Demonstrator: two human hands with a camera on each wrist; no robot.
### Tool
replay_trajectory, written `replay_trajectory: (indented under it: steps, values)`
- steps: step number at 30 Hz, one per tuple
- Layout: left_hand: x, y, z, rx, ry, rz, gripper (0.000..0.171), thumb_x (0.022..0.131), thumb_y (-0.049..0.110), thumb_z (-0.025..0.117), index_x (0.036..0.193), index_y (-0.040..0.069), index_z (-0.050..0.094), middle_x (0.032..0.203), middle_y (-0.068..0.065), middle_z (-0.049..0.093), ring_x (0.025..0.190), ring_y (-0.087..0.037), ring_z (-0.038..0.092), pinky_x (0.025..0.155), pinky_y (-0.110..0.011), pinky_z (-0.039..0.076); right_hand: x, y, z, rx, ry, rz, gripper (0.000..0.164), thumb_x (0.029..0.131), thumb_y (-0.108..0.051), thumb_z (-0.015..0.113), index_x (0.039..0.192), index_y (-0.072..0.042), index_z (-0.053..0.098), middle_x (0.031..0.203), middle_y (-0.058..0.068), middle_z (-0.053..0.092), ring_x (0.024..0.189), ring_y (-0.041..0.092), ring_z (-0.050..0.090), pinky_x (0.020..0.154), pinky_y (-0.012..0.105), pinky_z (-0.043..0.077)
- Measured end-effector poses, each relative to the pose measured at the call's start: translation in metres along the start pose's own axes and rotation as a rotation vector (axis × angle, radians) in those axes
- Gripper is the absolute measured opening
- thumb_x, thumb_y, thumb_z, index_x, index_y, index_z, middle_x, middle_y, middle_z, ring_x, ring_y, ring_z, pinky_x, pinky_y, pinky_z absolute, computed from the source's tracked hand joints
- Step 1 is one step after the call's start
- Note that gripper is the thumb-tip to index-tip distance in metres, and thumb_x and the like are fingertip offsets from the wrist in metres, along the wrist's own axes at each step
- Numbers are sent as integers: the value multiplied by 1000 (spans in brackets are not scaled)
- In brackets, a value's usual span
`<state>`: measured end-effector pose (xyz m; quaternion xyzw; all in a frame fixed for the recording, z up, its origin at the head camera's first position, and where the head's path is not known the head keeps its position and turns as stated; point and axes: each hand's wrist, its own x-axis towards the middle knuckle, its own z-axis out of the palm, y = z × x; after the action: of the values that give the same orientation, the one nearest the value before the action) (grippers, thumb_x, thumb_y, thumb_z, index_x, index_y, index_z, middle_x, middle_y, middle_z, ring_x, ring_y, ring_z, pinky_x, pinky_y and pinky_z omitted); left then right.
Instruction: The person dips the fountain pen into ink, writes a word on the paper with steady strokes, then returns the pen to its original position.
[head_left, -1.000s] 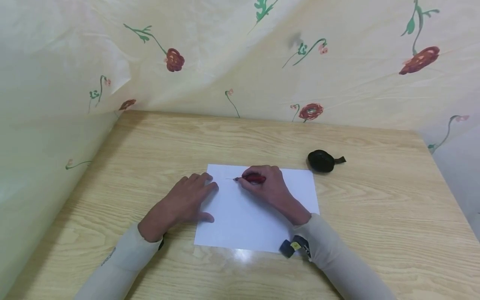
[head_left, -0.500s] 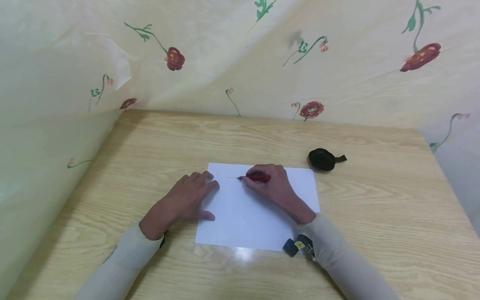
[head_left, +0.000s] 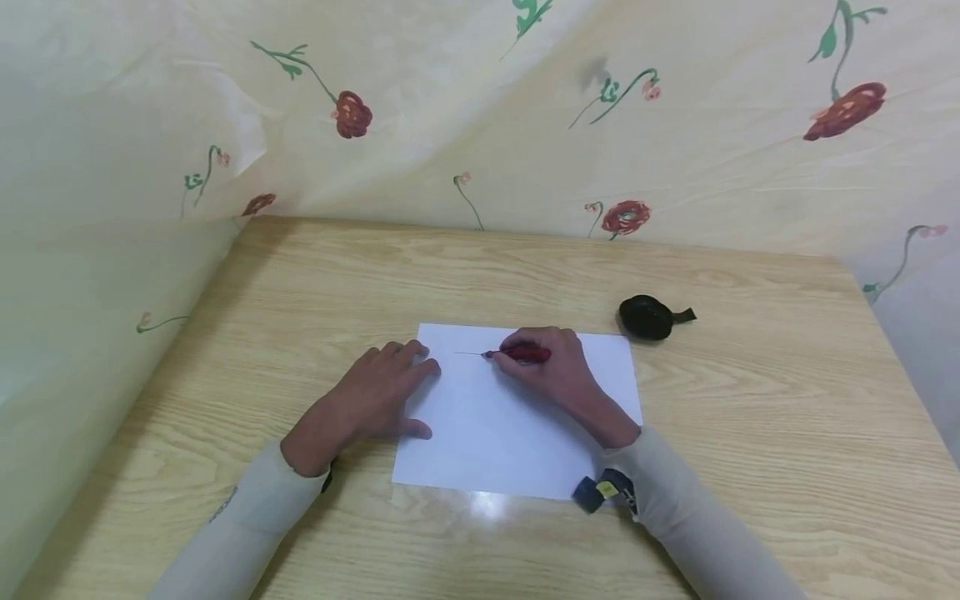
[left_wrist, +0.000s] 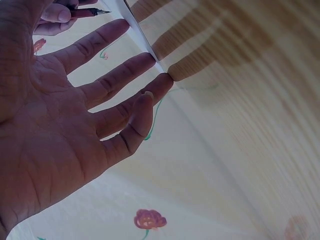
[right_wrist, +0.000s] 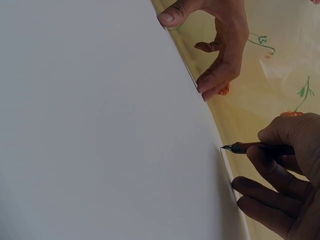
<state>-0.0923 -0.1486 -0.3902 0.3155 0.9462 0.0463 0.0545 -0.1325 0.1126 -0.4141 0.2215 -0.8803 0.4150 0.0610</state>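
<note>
Pinching the red pen (head_left: 525, 353) between thumb and fingertips, our right hand (head_left: 551, 367) has slid rightward along the top of the white paper (head_left: 495, 442) over the last second, and the thin line behind the nib has grown longer, so we judge the stroke to be partway drawn. Our left hand (head_left: 371, 396) stays flat, fingers spread, pressing the sheet's left edge to the counter (head_left: 750, 433), with a small black object (head_left: 643, 317) lying apart beyond the paper's far right corner.

table (head_left: 300, 275) open left, front | black object (head_left: 643, 317) right of paper (head_left: 510, 450)
</note>
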Motion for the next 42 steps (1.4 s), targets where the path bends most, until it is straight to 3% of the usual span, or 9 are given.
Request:
replay_trajectory:
  steps: [17, 42]
  values:
    - [-1, 2, -2, -30, -30, -28, 72, 64, 54, 79, 121, 18, 53, 128, -8, 46, 118, -32, 44, 88, -47, 40, -4, 7, -7, 14, 2, 7, 11, 76, -19, 77, 86, -14, 75, 81, -7, 70, 77, 9, 63, 71, 32, 49]
    - [-1, 4, -4, -31, -13, -12, 72, 64, 54, 79, 120, 17, 53, 127, -9, 47, 116, -33, 46, 85, -47, 41, -14, 16, -25, 3, 31, 3, 11, 74, -15, 79, 84, -14, 74, 80, -6, 70, 77, 9, 63, 71, 29, 48]
